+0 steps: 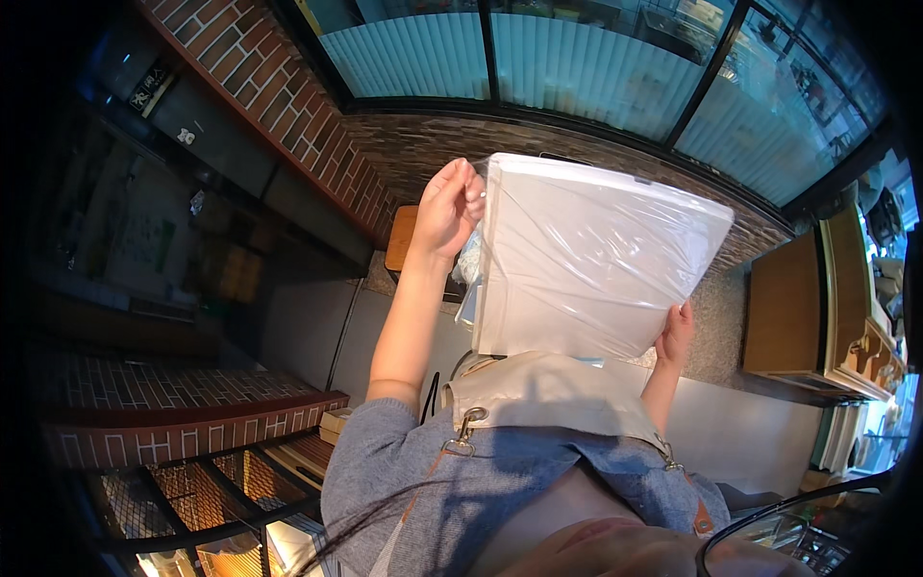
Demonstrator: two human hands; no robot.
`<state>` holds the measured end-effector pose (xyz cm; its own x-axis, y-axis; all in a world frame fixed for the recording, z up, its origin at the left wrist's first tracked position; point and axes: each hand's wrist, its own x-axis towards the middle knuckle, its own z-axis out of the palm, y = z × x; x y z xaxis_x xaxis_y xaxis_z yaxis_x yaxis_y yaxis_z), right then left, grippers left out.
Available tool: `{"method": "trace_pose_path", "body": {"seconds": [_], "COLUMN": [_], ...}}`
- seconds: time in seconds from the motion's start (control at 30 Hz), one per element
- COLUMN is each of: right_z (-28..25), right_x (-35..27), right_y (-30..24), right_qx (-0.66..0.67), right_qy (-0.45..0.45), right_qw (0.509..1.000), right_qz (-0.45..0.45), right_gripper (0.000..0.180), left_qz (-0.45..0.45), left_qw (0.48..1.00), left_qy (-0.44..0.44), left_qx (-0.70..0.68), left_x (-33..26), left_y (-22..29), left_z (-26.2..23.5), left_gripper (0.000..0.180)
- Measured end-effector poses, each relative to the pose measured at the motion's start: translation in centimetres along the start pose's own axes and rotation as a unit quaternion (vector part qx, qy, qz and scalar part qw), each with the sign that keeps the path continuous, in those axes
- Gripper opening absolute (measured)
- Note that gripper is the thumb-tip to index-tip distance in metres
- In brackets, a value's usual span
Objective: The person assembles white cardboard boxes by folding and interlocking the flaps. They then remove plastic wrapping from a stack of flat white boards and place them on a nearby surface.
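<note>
Brick wall and big glass windows fill the top of the head view; grey floor below, wooden cabinet at 3 o'clock, a small wooden stool top behind the raised wrist.

Head view: a clear plastic bag with a flat white pack inside is held up in front of the chest, above the beige apron bib. Its long axis runs roughly 10 o'clock to 4 o'clock, upper edge tilted down toward the right.

Left hand is closed in a fist-like pinch on the bag's upper-left corner, at about 9 o'clock of the pack. Right hand is clamped on the lower-right corner, at about 5 o'clock, fingers wrapped behind the edge, thumb side only partly visible.

Both hands touch the bag at diagonal corners, so neither is nearer. Left arm reaches higher and farther out; right stays low, close to the body. Bag hangs clear of any surface.
</note>
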<state>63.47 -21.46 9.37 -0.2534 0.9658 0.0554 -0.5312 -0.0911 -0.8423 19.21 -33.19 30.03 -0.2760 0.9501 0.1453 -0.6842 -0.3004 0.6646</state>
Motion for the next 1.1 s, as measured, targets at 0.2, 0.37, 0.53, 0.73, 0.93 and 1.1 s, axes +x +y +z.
{"method": "trace_pose_path", "body": {"seconds": [0.2, 0.37, 0.53, 0.73, 0.93, 1.1], "right_z": [2.4, 5.6, 7.6, 9.2, 9.4, 8.9], "right_x": [1.0, 0.7, 0.4, -1.3, -2.2, -2.5], "right_y": [0.4, 0.5, 1.5, 2.7, 3.6, 3.4], "right_qx": [-0.031, 0.037, 0.029, -0.005, -0.012, 0.005], "right_qy": [0.016, 0.05, 0.054, 0.035, 0.07, 0.09], "right_qw": [0.999, 0.998, 0.998, 0.999, 0.996, 0.994], "right_qz": [0.013, -0.003, -0.003, 0.028, 0.046, 0.057], "right_gripper": [0.042, 0.038, 0.035, 0.033, 0.037, 0.039], "left_qz": [0.182, 0.183, 0.239, 0.253, 0.267, 0.253], "left_qw": [0.926, 0.692, 0.555, 0.491, 0.483, 0.458], "left_qy": [0.259, 0.254, 0.242, 0.251, 0.27, 0.262], "left_qx": [0.207, 0.651, 0.759, 0.795, 0.789, 0.811], "left_x": [0.2, -2.2, -2.6, -0.6, -0.2, -0.9], "left_y": [-2.8, -8.6, -10.0, -9.9, -10.4, -9.8], "left_z": [-1.4, -4.5, -4.0, -4.9, -7.2, -6.1], "left_gripper": [0.033, 0.051, 0.047, 0.029, 0.016, 0.016]}}
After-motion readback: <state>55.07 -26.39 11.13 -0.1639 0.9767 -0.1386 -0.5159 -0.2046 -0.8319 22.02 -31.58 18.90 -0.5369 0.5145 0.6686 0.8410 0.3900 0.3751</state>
